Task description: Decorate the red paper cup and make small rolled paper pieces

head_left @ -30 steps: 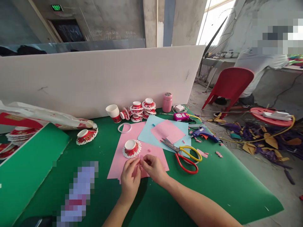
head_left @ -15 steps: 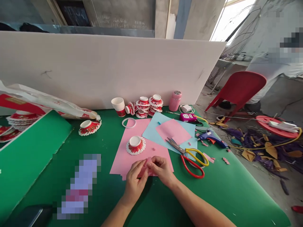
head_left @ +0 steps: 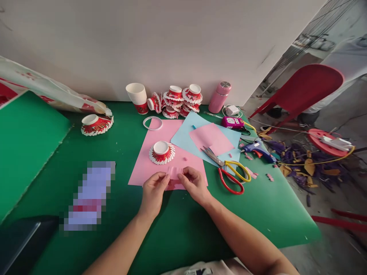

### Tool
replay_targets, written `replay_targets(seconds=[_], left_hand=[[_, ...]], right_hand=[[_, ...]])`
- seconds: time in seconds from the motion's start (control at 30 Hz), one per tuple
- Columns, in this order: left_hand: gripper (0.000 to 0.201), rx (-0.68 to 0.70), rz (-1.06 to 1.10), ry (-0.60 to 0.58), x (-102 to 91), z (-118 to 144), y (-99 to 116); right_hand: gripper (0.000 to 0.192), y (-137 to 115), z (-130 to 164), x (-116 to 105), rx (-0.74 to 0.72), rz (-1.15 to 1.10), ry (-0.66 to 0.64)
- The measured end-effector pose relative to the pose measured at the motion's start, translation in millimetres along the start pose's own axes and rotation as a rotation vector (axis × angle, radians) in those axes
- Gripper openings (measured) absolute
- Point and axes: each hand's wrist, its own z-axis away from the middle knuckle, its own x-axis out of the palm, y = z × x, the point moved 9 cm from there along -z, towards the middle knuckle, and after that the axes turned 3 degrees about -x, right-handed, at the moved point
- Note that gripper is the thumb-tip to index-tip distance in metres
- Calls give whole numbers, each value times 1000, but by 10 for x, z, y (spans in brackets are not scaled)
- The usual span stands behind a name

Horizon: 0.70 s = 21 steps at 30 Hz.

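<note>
Between my two hands a small creased piece of pink paper [head_left: 174, 173] is stretched out. My left hand [head_left: 154, 191] pinches its left end, and my right hand [head_left: 195, 184] pinches the right end. Below them lies a large pink sheet [head_left: 140, 168] on the green table. Just beyond my fingers, a red and white paper cup with a fringed, folded-out rim [head_left: 162, 152] stands upside down on that sheet. To the right, scissors with red and yellow handles [head_left: 226, 168] rest partly on a light blue sheet [head_left: 183, 131].
More fringed cups [head_left: 174, 100] are stacked at the back beside plain paper cups [head_left: 137, 97] and a pink bottle [head_left: 220, 97]. A blue glue gun [head_left: 259, 150] and a purple tape measure [head_left: 233, 122] lie at the right. A green board [head_left: 28, 141] stands left. A person is near the red chair [head_left: 304, 91].
The pink piece, folded small between my fingertips before, is now opened out flat. My hands have moved apart slightly. The view has tilted downward.
</note>
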Motion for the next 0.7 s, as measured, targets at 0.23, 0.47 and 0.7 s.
replay_targets(seconds=[0.23,0.47,0.7], left_hand=[[16,-55,89,-78,93,29,-15],[13,25,-10,-136,109,40,15],[14,3,-3,-142,156,54,84]], right_hand=[[24,-1,12,6,-16,-66,-1],[18,-44,7,1,-12,-65,-4],[17,-82,17,43,1,-92,-58]])
